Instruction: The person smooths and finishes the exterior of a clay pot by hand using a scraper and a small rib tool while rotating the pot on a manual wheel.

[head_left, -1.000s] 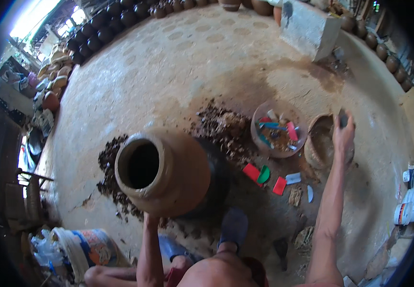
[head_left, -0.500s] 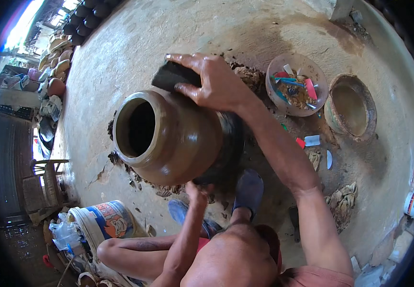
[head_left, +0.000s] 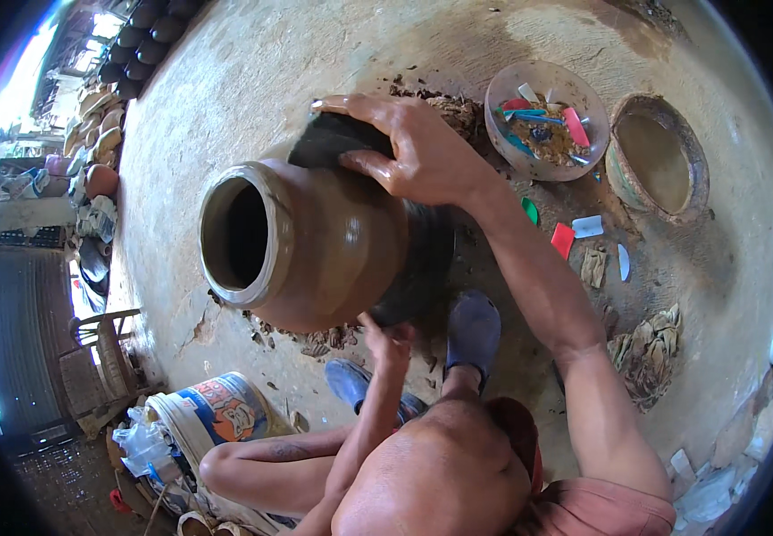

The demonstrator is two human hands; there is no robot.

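Note:
A wet, brown clay pot (head_left: 337, 246) with a wide round mouth stands before me, its mouth toward the left in view. A dark base (head_left: 431, 255) shows beneath it, partly hidden by the pot and my arm. My right hand (head_left: 426, 147) grips a dark, flat, wet-looking pad (head_left: 328, 138) between thumb and fingers, pressed against the pot's far shoulder, just behind the rim. On the near side, my left hand (head_left: 389, 344) is low beside the pot, one finger stretched toward its wall, nothing visible in it.
To the right stand a clear bowl (head_left: 492, 134) of small tools in muddy slurry and a crusted basin (head_left: 703, 174) of murky water. Coloured scraper pieces (head_left: 563, 239) and a crumpled cloth (head_left: 650, 357) lie on the floor. A printed bucket (head_left: 225, 402) stands by my left knee.
The pad in my right hand has slid a little away from the rim along the pot's shoulder. My left hand has shifted slightly along the pot's near side. The whole view has shifted slightly.

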